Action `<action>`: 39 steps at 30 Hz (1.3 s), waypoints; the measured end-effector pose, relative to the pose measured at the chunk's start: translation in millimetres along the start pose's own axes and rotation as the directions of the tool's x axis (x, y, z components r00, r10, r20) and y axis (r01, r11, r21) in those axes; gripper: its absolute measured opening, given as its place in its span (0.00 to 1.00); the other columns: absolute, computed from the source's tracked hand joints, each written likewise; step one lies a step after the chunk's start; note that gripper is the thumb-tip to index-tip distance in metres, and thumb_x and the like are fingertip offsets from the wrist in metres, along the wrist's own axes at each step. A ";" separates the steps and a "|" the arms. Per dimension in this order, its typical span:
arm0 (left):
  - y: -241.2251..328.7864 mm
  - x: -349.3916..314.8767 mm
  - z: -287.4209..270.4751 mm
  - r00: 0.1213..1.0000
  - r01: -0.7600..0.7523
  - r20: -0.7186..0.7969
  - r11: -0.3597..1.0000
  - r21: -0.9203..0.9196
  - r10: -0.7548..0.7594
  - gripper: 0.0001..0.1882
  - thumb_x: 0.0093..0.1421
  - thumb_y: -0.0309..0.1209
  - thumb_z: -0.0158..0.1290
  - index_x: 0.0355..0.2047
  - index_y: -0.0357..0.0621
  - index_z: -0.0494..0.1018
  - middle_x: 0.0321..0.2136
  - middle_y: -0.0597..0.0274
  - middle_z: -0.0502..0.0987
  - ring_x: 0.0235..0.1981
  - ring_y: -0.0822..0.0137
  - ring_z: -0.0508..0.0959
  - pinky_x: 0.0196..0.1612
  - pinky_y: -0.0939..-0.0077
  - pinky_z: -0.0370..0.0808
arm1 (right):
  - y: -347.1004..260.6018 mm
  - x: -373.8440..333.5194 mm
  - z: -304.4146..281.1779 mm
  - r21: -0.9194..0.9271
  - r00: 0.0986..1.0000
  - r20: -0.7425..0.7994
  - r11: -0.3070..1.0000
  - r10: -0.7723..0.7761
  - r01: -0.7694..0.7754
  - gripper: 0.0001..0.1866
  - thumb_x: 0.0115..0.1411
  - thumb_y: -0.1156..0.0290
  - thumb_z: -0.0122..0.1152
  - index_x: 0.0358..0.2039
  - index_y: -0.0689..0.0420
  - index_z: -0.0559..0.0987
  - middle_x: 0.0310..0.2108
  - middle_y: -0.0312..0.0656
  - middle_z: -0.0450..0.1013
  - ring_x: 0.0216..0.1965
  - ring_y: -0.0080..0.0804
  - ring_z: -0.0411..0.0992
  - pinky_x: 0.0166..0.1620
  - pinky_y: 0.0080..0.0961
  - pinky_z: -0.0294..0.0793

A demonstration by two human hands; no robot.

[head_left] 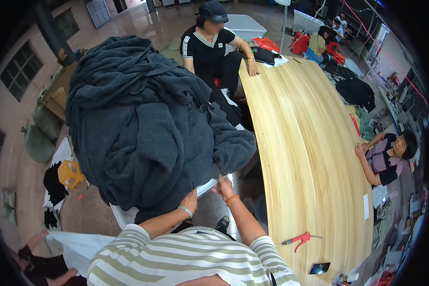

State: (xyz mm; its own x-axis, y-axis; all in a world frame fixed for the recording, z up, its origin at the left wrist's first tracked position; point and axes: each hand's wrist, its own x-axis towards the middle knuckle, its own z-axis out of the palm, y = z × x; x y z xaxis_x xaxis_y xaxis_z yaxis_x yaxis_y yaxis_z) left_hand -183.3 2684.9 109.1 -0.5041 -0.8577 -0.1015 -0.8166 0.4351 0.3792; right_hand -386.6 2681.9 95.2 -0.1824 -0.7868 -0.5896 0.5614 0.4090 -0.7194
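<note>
"Charcoal fabric heap [143,124]: where does it sit?"

"Left of centre in the frame, piled high over a white tub [123,215] whose rim shows just below the cloth."

"And the hands?"

"Both low centre. The left hand [189,200] is partly hidden beneath the cloth, so I can't tell its grip. The right hand [222,188] has its fingers bent beside the rim; whether they pinch rim or cloth, I can't tell."

"How would you handle it well?"

"I'd hold the rim firmly with even force, since so tall a load could lean. I'd also tuck in the loose fold [236,145] at centre, which bulges toward the wooden table [300,143] and might snag."
</note>
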 end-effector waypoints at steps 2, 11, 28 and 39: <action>6.6 -6.1 1.9 0.999 0.033 0.024 0.999 0.014 -0.033 0.23 0.55 0.21 0.45 0.53 0.35 0.60 0.40 0.35 0.74 0.42 0.42 0.76 0.47 0.53 0.73 | 1.4 -2.7 -4.7 -0.004 0.999 0.006 0.999 0.036 -0.036 0.18 0.62 0.52 0.55 0.40 0.55 0.72 0.30 0.32 0.68 0.29 0.23 0.69 0.32 0.27 0.81; 87.7 -27.7 -105.9 0.847 -0.069 0.417 0.846 -0.528 0.330 0.27 0.52 0.33 0.60 0.52 0.37 0.69 0.50 0.43 0.73 0.51 0.48 0.73 0.56 0.63 0.69 | 4.2 -22.5 -55.8 0.037 0.998 0.056 0.999 0.021 -0.023 0.16 0.63 0.55 0.56 0.43 0.53 0.73 0.31 0.35 0.72 0.30 0.27 0.74 0.34 0.29 0.79; -68.9 182.2 -490.6 0.615 -0.026 -0.639 0.822 0.569 0.462 0.32 0.44 0.23 0.56 0.53 0.52 0.67 0.42 0.53 0.77 0.41 0.50 0.77 0.42 0.58 0.76 | -27.3 -197.9 -190.2 -0.934 0.338 -0.354 0.309 -0.872 -0.180 0.25 0.58 0.64 0.58 0.53 0.63 0.71 0.49 0.54 0.71 0.52 0.50 0.67 0.58 0.40 0.62; -256.7 163.0 -616.2 0.512 -0.217 -0.838 0.973 0.084 0.187 0.26 0.54 0.38 0.63 0.50 0.37 0.74 0.46 0.55 0.79 0.43 0.63 0.80 0.47 0.73 0.74 | 67.2 -306.2 -277.0 -0.488 0.113 -0.851 0.695 -0.512 -0.527 0.42 0.46 0.53 0.68 0.61 0.51 0.66 0.56 0.56 0.66 0.57 0.52 0.65 0.57 0.45 0.66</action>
State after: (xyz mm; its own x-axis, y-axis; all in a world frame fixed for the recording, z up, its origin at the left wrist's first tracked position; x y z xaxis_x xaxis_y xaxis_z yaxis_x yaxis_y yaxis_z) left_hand 117.4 2264.6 562.0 -0.1749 -0.5875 0.7901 -0.7086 0.6323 0.3132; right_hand -516.6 3078.4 125.7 -0.9954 0.0949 -0.0109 0.0922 0.9250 -0.3686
